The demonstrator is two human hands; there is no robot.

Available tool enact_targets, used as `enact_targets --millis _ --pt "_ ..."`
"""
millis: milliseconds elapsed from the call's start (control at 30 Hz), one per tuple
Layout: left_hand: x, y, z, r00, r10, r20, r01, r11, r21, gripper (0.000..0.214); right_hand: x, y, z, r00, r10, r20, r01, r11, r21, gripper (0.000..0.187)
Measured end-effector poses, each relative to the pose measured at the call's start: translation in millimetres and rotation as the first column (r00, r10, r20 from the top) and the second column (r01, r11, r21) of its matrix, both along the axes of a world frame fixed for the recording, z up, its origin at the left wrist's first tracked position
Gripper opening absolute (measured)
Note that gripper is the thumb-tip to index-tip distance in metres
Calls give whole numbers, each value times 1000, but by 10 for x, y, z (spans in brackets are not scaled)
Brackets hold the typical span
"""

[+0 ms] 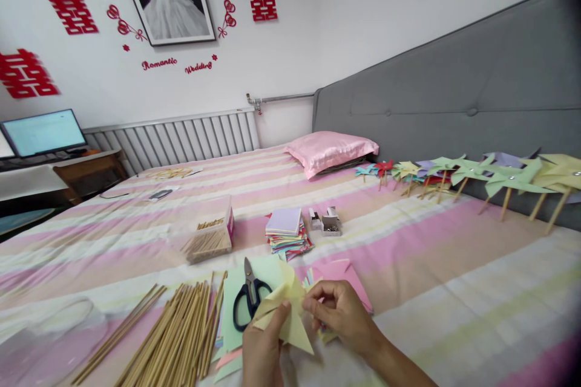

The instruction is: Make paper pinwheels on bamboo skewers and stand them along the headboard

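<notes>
Head view: a folded yellow paper (294,317) is held above the near part of the bed (431,290), near the centre. The grip of the left hand (267,341) is clamped on its left side, the thumb pressed on top. The fingertips of the right hand (340,314) are together at its right edge; whether anything is pinched between them cannot be told. Scissors (249,295) with dark handles are laid on green paper (232,320) just left of the yellow paper. Wooden sticks (170,338) are spread farther left. Pink paper (354,281) is noted beyond the right hand, partly hidden by it. On the far side, a clear box (229,227) containing short sticks, a stack of coloured paper (285,224) and small open boxes (331,227) are set out left to right. Pinwheels (512,178) on sticks are lined up along the grey headboard (436,84) at right
</notes>
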State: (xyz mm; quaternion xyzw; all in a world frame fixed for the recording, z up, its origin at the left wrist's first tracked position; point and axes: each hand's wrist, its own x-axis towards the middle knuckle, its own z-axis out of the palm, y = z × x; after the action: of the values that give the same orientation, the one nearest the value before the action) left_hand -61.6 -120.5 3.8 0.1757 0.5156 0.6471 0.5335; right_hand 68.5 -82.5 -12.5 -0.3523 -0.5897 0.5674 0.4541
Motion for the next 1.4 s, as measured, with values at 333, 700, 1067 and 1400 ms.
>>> enact_targets --millis 333,700,1067,1400 --pt "29 -16 6 994 -31 -101 32 999 8 28 -50 -54 -19 989 -113 96 114 993 -3 22" --pt "108 -3 67 995 44 -93 -43 999 16 28 -73 -62 -7 981 -171 88 172 985 -4 22" --pt "113 -9 31 994 45 -104 -43 999 15 29 -67 -63 22 973 -197 124 197 980 9 23" --pt "92 -7 -53 998 -40 -53 43 998 55 23 -106 -85 14 973 -229 19 228 972 53 24"
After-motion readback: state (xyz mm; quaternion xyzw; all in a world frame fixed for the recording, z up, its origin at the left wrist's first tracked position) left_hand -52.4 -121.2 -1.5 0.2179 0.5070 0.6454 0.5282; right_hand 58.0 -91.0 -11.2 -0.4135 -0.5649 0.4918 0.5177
